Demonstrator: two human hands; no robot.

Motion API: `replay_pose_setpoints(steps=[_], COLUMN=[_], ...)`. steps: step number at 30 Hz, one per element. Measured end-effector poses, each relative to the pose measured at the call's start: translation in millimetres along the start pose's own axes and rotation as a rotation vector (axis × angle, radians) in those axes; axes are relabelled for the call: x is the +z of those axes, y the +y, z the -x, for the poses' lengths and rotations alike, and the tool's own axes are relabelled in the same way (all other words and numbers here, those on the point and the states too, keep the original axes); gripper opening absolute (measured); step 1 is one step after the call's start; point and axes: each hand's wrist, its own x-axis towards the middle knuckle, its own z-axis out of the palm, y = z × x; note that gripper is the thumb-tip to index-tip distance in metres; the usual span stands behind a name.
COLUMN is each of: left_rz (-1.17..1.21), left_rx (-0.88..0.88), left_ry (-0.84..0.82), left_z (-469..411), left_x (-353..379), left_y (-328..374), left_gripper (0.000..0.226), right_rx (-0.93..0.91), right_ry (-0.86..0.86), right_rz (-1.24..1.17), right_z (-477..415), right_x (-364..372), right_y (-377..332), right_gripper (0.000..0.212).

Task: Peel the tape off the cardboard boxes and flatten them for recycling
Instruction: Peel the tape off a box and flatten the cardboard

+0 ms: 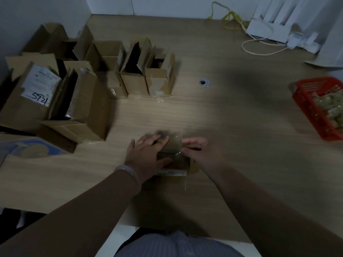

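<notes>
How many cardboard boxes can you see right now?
8 boxes: one nearest the person; three in a row, centre-left; three clustered far left; one blue-printed at the left edge. Overlaps may hide more.

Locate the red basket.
Head view: the red basket sits at the right edge of the table, partly cut off by the frame, beyond and right of the right hand.

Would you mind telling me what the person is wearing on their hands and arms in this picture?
Neither hand is gloved. The left hand has a pale, smooth, rounded bangle around its wrist. The right hand shows nothing at its wrist. The picture is too dim and blurred to tell whether the forearms are sleeved or any rings are worn.
</notes>
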Motion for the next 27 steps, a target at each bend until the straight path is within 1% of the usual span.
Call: replay_pose_setpoints(steps=[4, 8, 11, 12, 14, 15, 16, 17, 18, 20, 21, 22, 24, 26, 27], left_rz=[0.020, 0.015, 0.031, 0.039, 0.052, 0.058, 0.068, 0.084, 0.105, 0.166, 0.223, 0.307, 0.510, 0.628, 0.668], left_rx=[-0.002, 0.003, 0.006, 0.004, 0.003, 0.003, 0.000, -0.006, -0.011, 0.011, 0.039, 0.062, 0.085, 0.062, 0.014], left_ry=[0.004, 0.005, 0.011, 0.013, 0.010, 0.006, 0.005, 0.009, 0.016, 0.026, 0.023, 0.020, 0.042, 0.144, 0.197], left_z=[-0.8, -0.8, 0.5, 1.0, 1.8, 2.0, 2.0, 2.0, 1.7, -0.3, -1.5, -2.5, -2.4, 2.3, 6.4], left_x=[2.5, 3.0, 2.5, 2.3, 2.0, 2.0, 1.9, 1.8, 2.0, 2.8, 2.9, 2.3, -1.2, -3.3, -2.4], left_y=[-0.8, -1.0, -0.5, -0.4, -0.4, -0.3, -0.2, -0.1, -0.4, -2.2, -3.8, -6.3, -13.9, -25.7, -32.0], left_gripper=[0.073, 0.074, 0.075, 0.075, 0.075, 0.075, 0.077, 0.079, 0.082, 0.088, 0.089, 0.088, 0.084, 0.075, 0.070], right_rx=[-0.023, -0.193, -0.179, -0.149, -0.046, -0.018, -0.027, -0.072, -0.155, -0.405, -0.510, -0.556, -0.488, -0.417, -0.410], right_ry=[0.035, 0.065, 0.141, 0.163, 0.203, 0.219, 0.224, 0.218, 0.205, 0.158, 0.120, 0.065, -0.042, -0.086, -0.094], right_rz=[0.323, 0.577, 0.613, 0.599, 0.512, 0.478, 0.474, 0.498, 0.535, 0.636, 0.715, 0.818, 1.016, 1.087, 1.088], right_z=[-0.1, 2.7, -1.3, -3.8, -5.9, -6.4, -6.4, -4.5, -1.1, 6.4, 8.3, 9.5, 11.2, 11.1, 11.4], right_x=[11.1, 18.2, 17.0, 14.4, 8.5, 6.5, 6.0, 7.0, 9.5, 18.1, 22.7, 26.5, 30.2, 28.5, 27.7], right_y=[4.8, 4.1, 2.8, 3.6, 4.3, 5.0, 6.0, 6.9, 6.7, 3.9, 3.6, 3.5, 2.1, 1.8, 0.7], right_gripper=[0.019, 0.025, 0.030, 0.035, 0.054, 0.061, 0.061, 0.059, 0.055, 0.048, 0.045, 0.046, 0.052, 0.057, 0.058])
